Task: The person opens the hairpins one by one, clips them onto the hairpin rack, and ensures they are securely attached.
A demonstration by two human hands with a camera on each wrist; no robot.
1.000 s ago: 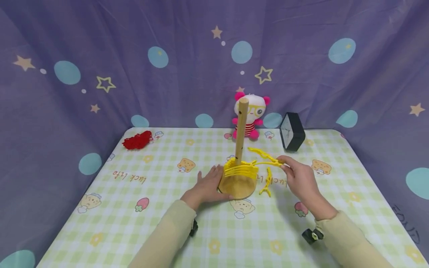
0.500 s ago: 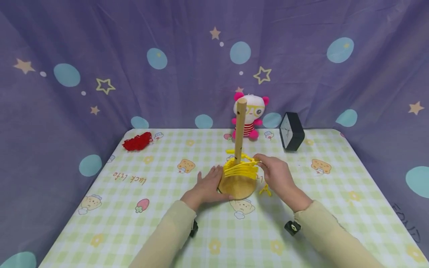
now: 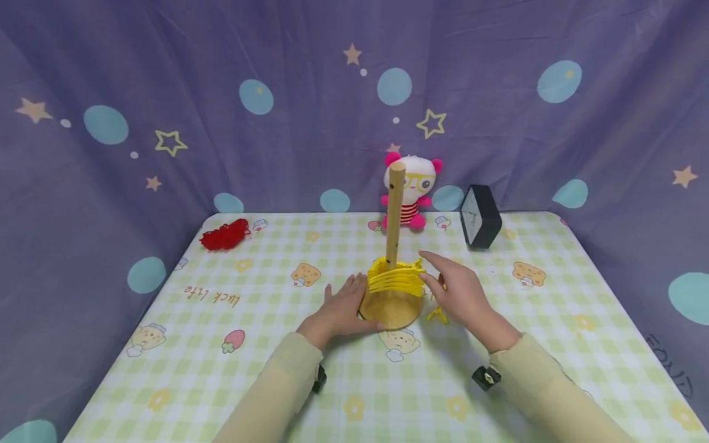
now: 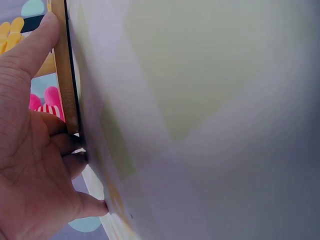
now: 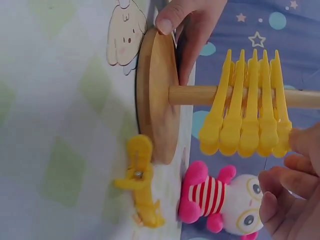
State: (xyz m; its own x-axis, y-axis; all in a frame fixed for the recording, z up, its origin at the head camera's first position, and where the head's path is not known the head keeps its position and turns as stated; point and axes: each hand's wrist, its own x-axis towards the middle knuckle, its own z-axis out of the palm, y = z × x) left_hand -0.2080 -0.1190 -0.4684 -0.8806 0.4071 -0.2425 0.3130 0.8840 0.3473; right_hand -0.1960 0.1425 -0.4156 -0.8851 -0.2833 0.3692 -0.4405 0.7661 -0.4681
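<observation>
A wooden stand has a round base (image 3: 390, 311) and an upright pole (image 3: 394, 209). Several yellow clips (image 3: 394, 280) are stacked on the pole just above the base. My left hand (image 3: 354, 290) grips the base's left rim, thumb on the edge (image 4: 62, 65). My right hand (image 3: 429, 271) hovers at the stack's right side, fingers (image 5: 295, 182) loose and holding nothing. In the right wrist view the stacked clips (image 5: 247, 117) hang on the pole (image 5: 192, 95). A loose yellow clip (image 3: 437, 315) lies on the tablecloth by the base, under my right palm.
A pink and white plush toy (image 3: 411, 194) and a black clock (image 3: 479, 216) stand at the back of the table. A red tangle (image 3: 224, 235) lies at the back left. Checked tablecloth (image 3: 221, 381) covers the table; purple star curtain (image 3: 166, 92) surrounds it.
My right hand carried yellow clips from the right onto the stack at the pole, then let go. It now stays open beside the stack. The left hand has not moved.
</observation>
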